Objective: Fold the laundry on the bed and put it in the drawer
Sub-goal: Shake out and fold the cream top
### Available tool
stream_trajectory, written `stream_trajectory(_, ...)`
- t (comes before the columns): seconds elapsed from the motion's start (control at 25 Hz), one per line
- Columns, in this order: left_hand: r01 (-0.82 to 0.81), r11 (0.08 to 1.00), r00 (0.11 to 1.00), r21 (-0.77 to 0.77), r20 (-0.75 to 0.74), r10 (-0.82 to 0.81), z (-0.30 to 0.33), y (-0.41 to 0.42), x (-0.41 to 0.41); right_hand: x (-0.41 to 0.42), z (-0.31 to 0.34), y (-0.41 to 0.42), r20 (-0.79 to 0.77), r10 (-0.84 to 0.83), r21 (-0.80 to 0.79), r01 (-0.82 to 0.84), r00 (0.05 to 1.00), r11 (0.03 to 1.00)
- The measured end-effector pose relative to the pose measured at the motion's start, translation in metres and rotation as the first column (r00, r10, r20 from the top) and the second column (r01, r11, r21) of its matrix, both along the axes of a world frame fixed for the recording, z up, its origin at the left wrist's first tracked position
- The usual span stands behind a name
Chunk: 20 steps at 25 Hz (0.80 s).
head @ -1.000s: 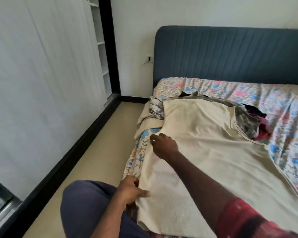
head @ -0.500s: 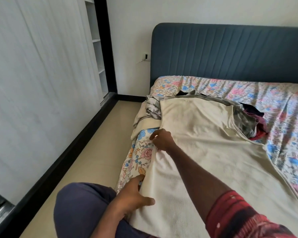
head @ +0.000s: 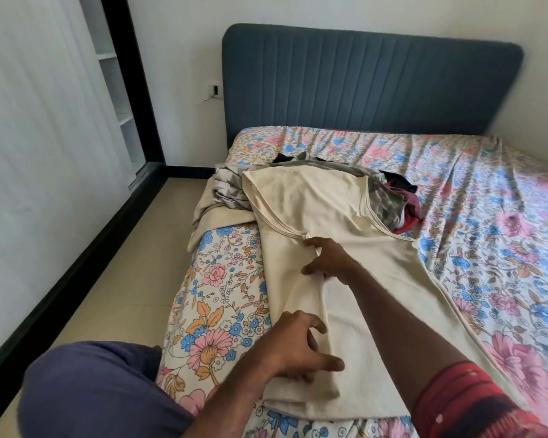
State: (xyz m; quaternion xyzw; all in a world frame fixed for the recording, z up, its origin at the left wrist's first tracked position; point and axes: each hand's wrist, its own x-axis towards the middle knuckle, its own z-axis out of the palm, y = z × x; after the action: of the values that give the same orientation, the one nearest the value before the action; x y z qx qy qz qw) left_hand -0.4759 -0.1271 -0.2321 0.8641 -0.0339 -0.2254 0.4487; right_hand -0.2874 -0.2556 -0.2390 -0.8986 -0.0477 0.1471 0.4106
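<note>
Mid-fold, first lengthwise fold of the cream garment (head: 345,213), spread flat near the left edge of the bed (head: 222,298), neckline toward the headboard (head: 370,83). Left side of it turned in over the middle; folded ridge running between both hands.

Right hand (head: 329,259): fingers curled, pinching the folded edge just below the armhole seam. Left hand (head: 293,350): fingers spread and bent, pressing on the folded flap near the hem at the foot-side edge.

Next, by judgement: flatten the ridge, fold the opposite side in to match, then fold hem to neckline. Needs both hands moving together to keep the edge straight; thin fabric likely to bunch or slide on the sheet.

Material: soft knit, faint waffle texture on the underlying layer, smoother on the flap; bound trim at neck and armhole; sleeveless cut. Limp, no stiffness.

Unfolded pile (head: 393,200) under and behind the garment's top, toward the headboard: grey, dark, red pieces, crumpled. Drawer not in view.
</note>
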Motion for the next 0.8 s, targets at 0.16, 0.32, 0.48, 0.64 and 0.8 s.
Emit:
stream_trajectory(0.16, -0.041, 0.994, 0.997, -0.101, -0.065, 0.035, -0.004, -0.002, 0.002, -0.007, -0.006, -0.015, 0.001, 0.066, -0.058, -0.065, 0.998, 0.996)
stream_trajectory(0.32, 0.022, 0.999, 1.000, -0.044, -0.001, -0.022, -0.009, -0.007, 0.015, -0.014, -0.007, -0.034, 0.032, 0.174, -0.192, -0.165, 0.984, 0.967)
stream_trajectory(0.48, 0.039, 0.999, 0.989, 0.016, 0.140, -0.041, -0.018, -0.035, 0.051, -0.003, 0.001, -0.100, 0.225, -0.063, -0.208, 0.111, 0.972, 0.972)
stream_trajectory(0.64, 0.065, 0.997, 0.964, 0.047, 0.255, -0.075, -0.021, -0.070, 0.099, -0.014, -0.001, -0.199, 0.349, -0.389, -0.257, 0.486, 0.853, 0.835)
stream_trajectory(0.8, 0.091, 0.988, 0.911, 0.128, 0.390, -0.134, -0.014, -0.109, 0.166, -0.081, -0.015, -0.256, 0.080, -0.472, -0.363, 0.467, 0.878, 0.806)
